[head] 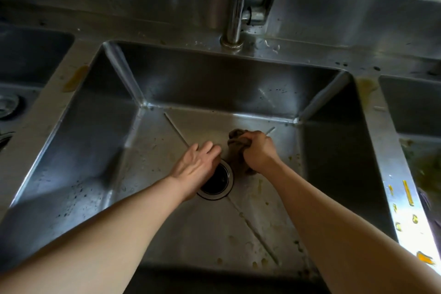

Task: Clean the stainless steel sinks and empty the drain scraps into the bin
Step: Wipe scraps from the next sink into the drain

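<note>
Stainless steel fills the whole view: a deep rectangular middle sink basin (100, 131) with a chrome tap (235, 7) behind it and part of another basin on either side. Both bare forearms reach down to the floor of the middle basin. The right hand (259, 151) grips a bunched dark brown cloth (237, 142), pressed to the steel just beside the round black drain opening (216, 180). The left hand (198, 162) lies over the drain's near edge, fingers straight and together, holding nothing. The step in hand looks like scrubbing around the drain. Yellowish food specks (256, 262) dot the floor nearer the person, and orange scraps (408, 192) lie on the right-hand divider, so the next move probably calls for sweeping the cloth towards these and gathering the scraps for the bin, which is out of view. No brand, label or writing can be read anywhere.
</note>
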### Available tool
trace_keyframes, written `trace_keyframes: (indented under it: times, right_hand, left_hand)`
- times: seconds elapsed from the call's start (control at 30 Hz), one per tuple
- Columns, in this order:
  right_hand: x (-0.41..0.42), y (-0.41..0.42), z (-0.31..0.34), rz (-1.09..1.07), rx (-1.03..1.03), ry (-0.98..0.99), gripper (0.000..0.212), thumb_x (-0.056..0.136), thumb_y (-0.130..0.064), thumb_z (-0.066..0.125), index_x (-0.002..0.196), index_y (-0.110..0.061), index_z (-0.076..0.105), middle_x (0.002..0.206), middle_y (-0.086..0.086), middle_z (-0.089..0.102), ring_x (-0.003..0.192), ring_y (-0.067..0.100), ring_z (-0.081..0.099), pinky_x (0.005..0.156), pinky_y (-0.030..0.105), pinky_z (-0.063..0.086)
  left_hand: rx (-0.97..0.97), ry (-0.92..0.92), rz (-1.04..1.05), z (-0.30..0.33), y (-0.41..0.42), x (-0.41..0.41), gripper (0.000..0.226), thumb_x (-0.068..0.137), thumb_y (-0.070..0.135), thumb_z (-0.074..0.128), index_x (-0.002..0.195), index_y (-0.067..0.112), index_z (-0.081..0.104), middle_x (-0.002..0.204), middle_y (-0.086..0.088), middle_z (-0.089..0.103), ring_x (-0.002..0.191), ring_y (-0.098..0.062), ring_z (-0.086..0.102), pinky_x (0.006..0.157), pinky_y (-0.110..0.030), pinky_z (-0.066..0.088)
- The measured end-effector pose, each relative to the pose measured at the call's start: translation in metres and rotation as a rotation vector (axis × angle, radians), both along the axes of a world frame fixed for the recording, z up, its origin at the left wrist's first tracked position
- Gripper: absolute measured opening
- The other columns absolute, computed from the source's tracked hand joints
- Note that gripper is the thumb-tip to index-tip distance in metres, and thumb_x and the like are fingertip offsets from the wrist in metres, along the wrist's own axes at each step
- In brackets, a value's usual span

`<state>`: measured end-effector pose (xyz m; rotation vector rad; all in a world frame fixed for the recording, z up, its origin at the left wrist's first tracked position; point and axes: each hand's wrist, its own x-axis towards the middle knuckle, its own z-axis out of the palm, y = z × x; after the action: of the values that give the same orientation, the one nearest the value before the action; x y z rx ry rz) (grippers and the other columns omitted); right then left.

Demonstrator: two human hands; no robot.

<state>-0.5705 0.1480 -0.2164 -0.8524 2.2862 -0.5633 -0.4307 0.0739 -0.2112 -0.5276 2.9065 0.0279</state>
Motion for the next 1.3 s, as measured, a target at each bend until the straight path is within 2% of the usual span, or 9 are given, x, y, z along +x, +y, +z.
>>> trace_keyframes:
  times: [0.13,0.3,0.43,0.57,0.7,0.8,1.07,1.17,1.3]
  right_hand:
    - [-0.002,0.003,0.003,-0.014,-0.028,0.005,0.042,0.083,0.003,0.043,0.113,-0.012,0.069,0.115,0.010,0.063,0.108,0.027,0.057,0.092,0.022,0.044]
    - [-0.004,0.007,0.005,0.004,-0.062,0.006,0.041,0.086,0.006,0.040,0.111,-0.009,0.070,0.117,0.006,0.060,0.104,0.019,0.054,0.080,0.009,0.034]
    - [-0.015,-0.011,-0.009,0.009,-0.118,0.033,0.036,0.089,0.005,0.044,0.111,-0.010,0.069,0.110,0.004,0.056,0.090,0.011,0.053,0.079,0.006,0.038]
    - [-0.038,-0.045,-0.054,0.067,-0.178,0.170,0.036,0.082,0.006,0.052,0.109,-0.009,0.070,0.119,0.016,0.057,0.107,0.033,0.056,0.093,0.033,0.046]
    - [-0.036,-0.070,-0.092,0.209,-0.065,0.214,0.056,0.084,0.002,0.052,0.139,-0.010,0.046,0.149,0.013,0.035,0.133,0.033,0.038,0.108,0.026,0.029]
    - [-0.016,-0.077,-0.102,0.345,0.028,0.260,0.062,0.087,-0.005,0.051,0.145,-0.023,0.036,0.158,0.005,0.018,0.139,0.029,0.023,0.110,0.024,0.019]
    - [0.032,-0.027,-0.096,0.445,0.009,-0.036,0.034,0.075,0.013,0.060,0.096,-0.009,0.076,0.115,0.009,0.064,0.111,0.029,0.056,0.092,0.016,0.036]
    - [0.033,-0.020,-0.076,0.489,0.124,-0.079,0.044,0.075,0.014,0.048,0.099,-0.011,0.075,0.117,0.004,0.064,0.111,0.022,0.057,0.082,0.013,0.038]
    - [0.028,-0.034,-0.050,0.302,-0.025,-0.079,0.048,0.074,0.019,0.043,0.098,-0.009,0.074,0.109,0.008,0.063,0.106,0.024,0.057,0.080,0.016,0.041]
  left_hand:
    - [-0.024,-0.250,-0.111,-0.002,-0.004,0.001,0.044,0.089,0.006,0.051,0.132,0.008,0.043,0.140,-0.007,0.029,0.127,-0.026,0.029,0.097,-0.034,0.031]
    - [-0.015,-0.236,0.079,-0.006,-0.013,0.007,0.068,0.073,0.017,0.074,0.132,0.011,0.040,0.134,-0.006,0.033,0.123,-0.025,0.032,0.097,-0.034,0.035]
    - [0.077,-0.127,0.287,-0.015,-0.029,0.004,0.064,0.075,0.009,0.069,0.131,0.016,0.040,0.134,-0.004,0.036,0.124,-0.024,0.034,0.100,-0.034,0.036]
    - [0.146,-0.095,0.394,-0.029,-0.045,0.004,0.066,0.074,0.019,0.076,0.130,0.018,0.040,0.130,-0.003,0.037,0.120,-0.024,0.038,0.094,-0.034,0.038]
    - [0.178,-0.087,0.383,-0.039,-0.061,0.014,0.069,0.073,0.020,0.078,0.131,0.019,0.039,0.132,-0.001,0.036,0.121,-0.023,0.036,0.095,-0.034,0.038]
    - [0.128,-0.091,0.300,-0.040,-0.068,0.025,0.073,0.070,0.021,0.078,0.133,0.020,0.039,0.134,0.001,0.036,0.120,-0.022,0.036,0.092,-0.032,0.036]
    - [0.065,-0.180,0.034,-0.026,-0.060,0.053,0.075,0.071,0.017,0.073,0.136,0.018,0.034,0.134,0.002,0.029,0.119,-0.019,0.029,0.095,-0.030,0.033]
    - [0.094,-0.143,0.151,-0.018,-0.064,0.057,0.078,0.066,0.028,0.077,0.132,0.021,0.036,0.131,0.003,0.032,0.118,-0.019,0.033,0.093,-0.030,0.035]
    - [0.222,-0.044,0.399,-0.013,-0.080,0.057,0.088,0.057,0.038,0.082,0.131,0.024,0.037,0.131,0.005,0.035,0.117,-0.019,0.038,0.095,-0.030,0.039]
